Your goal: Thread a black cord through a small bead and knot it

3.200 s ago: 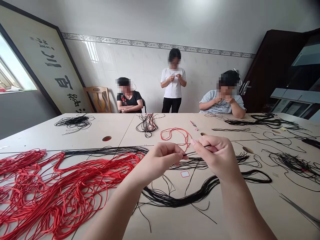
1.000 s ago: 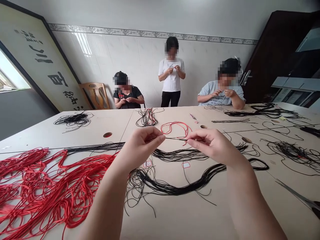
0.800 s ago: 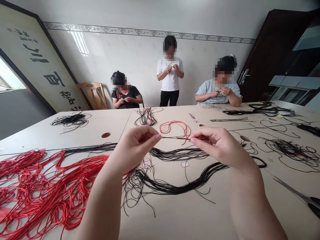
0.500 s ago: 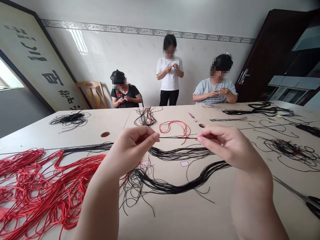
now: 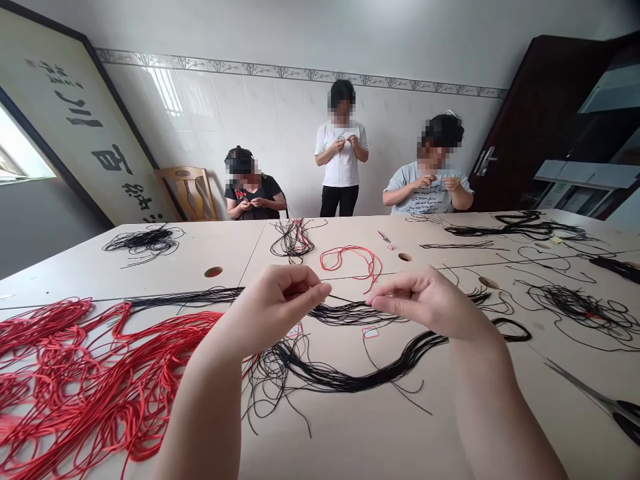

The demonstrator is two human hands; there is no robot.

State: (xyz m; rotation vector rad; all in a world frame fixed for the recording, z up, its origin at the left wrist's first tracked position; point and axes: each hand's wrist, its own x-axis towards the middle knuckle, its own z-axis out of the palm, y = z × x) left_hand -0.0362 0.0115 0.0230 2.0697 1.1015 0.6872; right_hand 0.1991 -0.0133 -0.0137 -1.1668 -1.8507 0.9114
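Both of my hands are raised over the middle of the table, a short gap apart. My left hand (image 5: 287, 303) pinches a thin black cord (image 5: 346, 299) between thumb and fingertips. On the other side, my right hand (image 5: 417, 300) pinches the same cord, and a short stretch of it runs between the fingertips. Its ends are hidden by my fingers. Behind and below the hands lies a bundle of black cords (image 5: 345, 315). Nearer to me, another black cord bundle (image 5: 350, 383) curves across the table, with loose loops at its left end.
A big tangle of red cord (image 5: 115, 373) covers the table's left side. Scissors (image 5: 595, 397) lie at the right, near a black cord tangle (image 5: 575, 300). A red cord loop (image 5: 377, 260) lies beyond my hands. Across the table, three people hold small things.
My hands have come closer together and a little lower, the right one moving left. The stretch of cord between them is shorter. The view has shifted slightly.
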